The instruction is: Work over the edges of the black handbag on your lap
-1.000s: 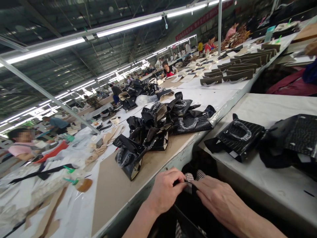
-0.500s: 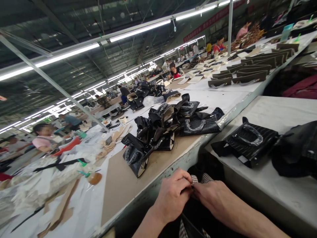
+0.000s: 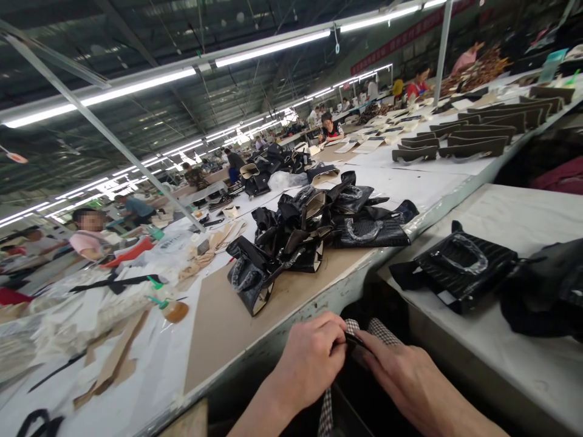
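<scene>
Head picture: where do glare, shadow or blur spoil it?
Head view: ceiling lamps glare white; head view: shadow under the left hand and right hand hides detail in the dark material they hold; head view: the pale pile at left looks soft.

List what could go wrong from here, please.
The black edge between the left hand and right hand might slip, as the grip seems narrow.
The black bag lying at the bench edge could be nudged off.
The bottle of amber liquid might spill if knocked.
</scene>
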The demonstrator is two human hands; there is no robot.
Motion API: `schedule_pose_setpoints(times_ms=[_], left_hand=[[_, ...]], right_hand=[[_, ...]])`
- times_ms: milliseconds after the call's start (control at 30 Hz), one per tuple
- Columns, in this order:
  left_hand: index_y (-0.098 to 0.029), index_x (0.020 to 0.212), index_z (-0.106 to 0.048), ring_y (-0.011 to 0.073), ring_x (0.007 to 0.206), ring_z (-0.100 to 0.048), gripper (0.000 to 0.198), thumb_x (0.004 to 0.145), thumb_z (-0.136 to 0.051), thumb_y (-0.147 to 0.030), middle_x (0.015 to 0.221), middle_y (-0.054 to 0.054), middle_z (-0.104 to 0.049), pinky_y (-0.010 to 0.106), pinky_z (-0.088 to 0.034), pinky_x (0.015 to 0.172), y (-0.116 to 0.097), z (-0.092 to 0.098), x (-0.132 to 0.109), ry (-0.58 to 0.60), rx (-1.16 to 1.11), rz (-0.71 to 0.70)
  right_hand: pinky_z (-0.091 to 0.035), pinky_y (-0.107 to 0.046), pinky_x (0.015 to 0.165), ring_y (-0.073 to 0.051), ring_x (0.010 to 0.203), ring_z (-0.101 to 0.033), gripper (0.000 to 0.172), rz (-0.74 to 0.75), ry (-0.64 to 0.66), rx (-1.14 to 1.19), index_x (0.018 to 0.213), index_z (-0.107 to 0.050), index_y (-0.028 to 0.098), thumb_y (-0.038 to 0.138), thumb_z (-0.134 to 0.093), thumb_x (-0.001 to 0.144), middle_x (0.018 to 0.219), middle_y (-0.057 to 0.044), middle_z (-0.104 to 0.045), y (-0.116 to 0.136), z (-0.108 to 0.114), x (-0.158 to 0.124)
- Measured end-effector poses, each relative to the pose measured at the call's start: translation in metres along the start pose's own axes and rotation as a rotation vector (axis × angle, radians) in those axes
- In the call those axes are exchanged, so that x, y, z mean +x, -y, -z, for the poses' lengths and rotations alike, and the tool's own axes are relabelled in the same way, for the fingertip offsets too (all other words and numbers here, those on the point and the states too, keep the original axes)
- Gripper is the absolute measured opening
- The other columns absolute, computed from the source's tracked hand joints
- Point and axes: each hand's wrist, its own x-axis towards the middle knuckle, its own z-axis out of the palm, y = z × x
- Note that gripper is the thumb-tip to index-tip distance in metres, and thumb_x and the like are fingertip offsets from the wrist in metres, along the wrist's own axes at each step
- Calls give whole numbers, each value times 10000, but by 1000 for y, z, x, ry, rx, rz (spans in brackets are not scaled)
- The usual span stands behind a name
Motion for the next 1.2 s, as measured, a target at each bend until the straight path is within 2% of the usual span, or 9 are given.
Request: schedule_pose_setpoints(times_ms=[100,300,633,900,1000,1100,1200], left_hand=[[-193,698,-562,162,870,-683,205,790,-568,-10,1000,7,-728,263,-518,785,3,-6,0,-44,1,-73],[-191,665,-546,146,782,-672,207,765,-597,-17,861,0,-726,247,-494,720,7,-11,2,-104,-87,-46],[-190,570,-514,126,699,-634,246,675,-634,-3,725,-30,-702,237,-447,680,8,-3,12,-26,-190,72],[-200,631,-509,110,629,-560,201,689,-606,-33,690,-42,-636,243,-398,620,9,-4,8,6,-104,-18],[-219,750,-521,112,621,-555,211,681,-609,-39,684,-58,-619,240,-411,614,6,-2,8,13,-132,54],[-230,797,-475,115,639,-576,288,654,-631,-35,718,-65,-661,231,-428,608,1,3,11,69,-297,186],[-223,769,-468,112,618,-555,305,625,-655,-30,699,-63,-661,225,-409,570,-6,9,13,106,-434,289]], right_hand=[[-539,-253,534,-189,541,-705,365,12,77,74,1310,-528,173,230,-336,1006,682,-24,-743,-1,4,0],[-554,-254,558,-193,590,-730,359,-18,102,137,1246,-594,203,198,-343,988,738,-34,-770,-2,6,-1],[-528,-253,529,-201,629,-746,351,-28,144,168,1142,-642,212,191,-331,980,806,-50,-788,1,11,1],[-526,-321,564,-252,740,-764,342,-35,275,169,1060,-620,228,178,-293,973,934,-64,-789,1,14,1],[-525,-320,625,-247,809,-757,281,-4,321,163,1004,-609,224,180,-333,977,987,-69,-773,2,23,8],[-512,-319,693,-251,880,-736,158,36,403,173,983,-614,204,243,-461,979,982,-73,-749,6,32,22],[-465,-313,634,-232,754,-711,179,39,484,169,934,-625,173,207,-455,981,869,-73,-729,8,35,34]])
